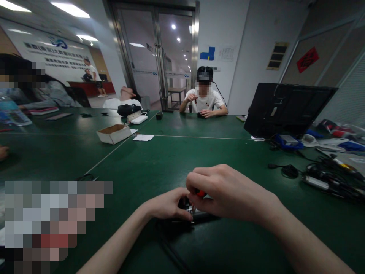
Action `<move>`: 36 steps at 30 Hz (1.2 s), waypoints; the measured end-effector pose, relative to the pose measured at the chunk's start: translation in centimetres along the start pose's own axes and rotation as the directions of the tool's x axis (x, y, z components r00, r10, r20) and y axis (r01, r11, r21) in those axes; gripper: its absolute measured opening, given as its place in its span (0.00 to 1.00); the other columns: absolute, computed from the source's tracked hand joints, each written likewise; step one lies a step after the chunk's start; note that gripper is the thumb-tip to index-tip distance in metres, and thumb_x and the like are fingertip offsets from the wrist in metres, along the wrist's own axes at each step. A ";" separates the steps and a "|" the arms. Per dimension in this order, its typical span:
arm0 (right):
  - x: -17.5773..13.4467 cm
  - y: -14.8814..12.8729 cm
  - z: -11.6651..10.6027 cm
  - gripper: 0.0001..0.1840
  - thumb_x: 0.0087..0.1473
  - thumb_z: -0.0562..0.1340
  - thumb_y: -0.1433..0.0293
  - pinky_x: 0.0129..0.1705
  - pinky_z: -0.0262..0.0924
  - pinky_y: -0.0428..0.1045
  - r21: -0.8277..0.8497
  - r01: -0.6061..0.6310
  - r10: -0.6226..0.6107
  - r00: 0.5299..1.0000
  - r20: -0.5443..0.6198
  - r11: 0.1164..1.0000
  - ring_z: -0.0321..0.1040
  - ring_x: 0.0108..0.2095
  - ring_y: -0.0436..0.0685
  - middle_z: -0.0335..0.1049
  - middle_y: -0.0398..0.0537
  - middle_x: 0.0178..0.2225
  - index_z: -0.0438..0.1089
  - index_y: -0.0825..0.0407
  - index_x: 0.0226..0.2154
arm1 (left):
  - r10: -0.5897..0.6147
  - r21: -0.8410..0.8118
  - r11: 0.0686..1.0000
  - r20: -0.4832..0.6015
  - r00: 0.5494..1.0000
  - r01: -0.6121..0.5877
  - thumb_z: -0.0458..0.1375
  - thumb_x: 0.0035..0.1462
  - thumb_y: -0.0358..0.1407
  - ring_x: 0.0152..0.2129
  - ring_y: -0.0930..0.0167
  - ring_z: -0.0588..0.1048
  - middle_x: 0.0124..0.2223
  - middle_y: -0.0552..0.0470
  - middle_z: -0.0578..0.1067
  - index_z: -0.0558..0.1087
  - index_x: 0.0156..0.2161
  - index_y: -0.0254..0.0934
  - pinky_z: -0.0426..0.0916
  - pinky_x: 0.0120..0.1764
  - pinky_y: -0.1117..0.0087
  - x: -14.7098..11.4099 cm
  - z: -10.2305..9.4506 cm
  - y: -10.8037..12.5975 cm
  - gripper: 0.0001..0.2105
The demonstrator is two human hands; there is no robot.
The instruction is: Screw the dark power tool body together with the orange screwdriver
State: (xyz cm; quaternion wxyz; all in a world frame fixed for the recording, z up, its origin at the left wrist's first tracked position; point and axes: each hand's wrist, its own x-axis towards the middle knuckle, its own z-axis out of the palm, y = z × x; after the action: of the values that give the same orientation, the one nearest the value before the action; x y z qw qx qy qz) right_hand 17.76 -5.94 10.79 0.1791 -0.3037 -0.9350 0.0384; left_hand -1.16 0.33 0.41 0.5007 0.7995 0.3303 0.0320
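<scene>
In the middle of the table's near side, my left hand [168, 203] is closed around a small dark device with shiny metal parts [188, 208], most of it hidden by the fingers. My right hand [221, 190] is just above and to the right, its fingers curled round a red-and-black handle [200, 193]. This looks like a screwdriver, pointing down at the device, though its tip is hard to make out. A thick black cable [171, 247] runs from beneath the device toward the near edge. Both hands work close together, almost touching.
A small open cardboard box [114, 134] and white paper [143, 137] lie ahead to the left. On the right are a black monitor [288, 108] and tangled black cables [330, 179]. A co-worker [205, 99] sits opposite; other people are at the left.
</scene>
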 end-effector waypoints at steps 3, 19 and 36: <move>0.0 0.0 0.1 0.03 0.58 0.55 0.72 0.26 0.45 0.43 -0.014 0.004 -0.004 1.000 0.005 1.000 0.54 0.25 0.45 0.63 0.39 0.29 0.62 0.53 0.32 | -0.011 0.026 1.000 -0.023 1.000 0.011 0.64 0.43 0.37 0.35 0.65 0.69 0.36 0.55 0.71 0.70 0.37 0.37 0.62 0.37 0.69 0.0 0.0 0.0 0.14; 0.1 0.0 0.2 0.02 0.58 0.56 0.72 0.25 0.45 0.44 -0.024 0.019 -0.019 1.000 -0.001 1.000 0.53 0.25 0.45 0.63 0.39 0.30 0.61 0.53 0.33 | -0.008 0.108 0.994 -0.027 1.000 0.010 0.63 0.46 0.38 0.37 0.64 0.70 0.38 0.55 0.72 0.72 0.37 0.38 0.63 0.39 0.69 0.0 -0.2 -0.1 0.12; 0.1 0.1 0.3 0.02 0.59 0.55 0.72 0.26 0.45 0.43 -0.032 0.016 -0.016 1.000 0.003 0.999 0.54 0.25 0.45 0.63 0.39 0.30 0.61 0.53 0.33 | 0.003 0.076 0.997 -0.009 1.000 -0.002 0.63 0.46 0.39 0.37 0.64 0.70 0.39 0.54 0.73 0.72 0.39 0.37 0.63 0.39 0.69 0.0 -0.1 -0.2 0.13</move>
State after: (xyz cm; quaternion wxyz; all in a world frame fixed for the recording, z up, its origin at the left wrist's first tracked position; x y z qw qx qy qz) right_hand 17.68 -5.77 10.53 0.1733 -0.2988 -0.9382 0.0224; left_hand -1.27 0.49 0.28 0.4683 0.8182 0.3327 0.0236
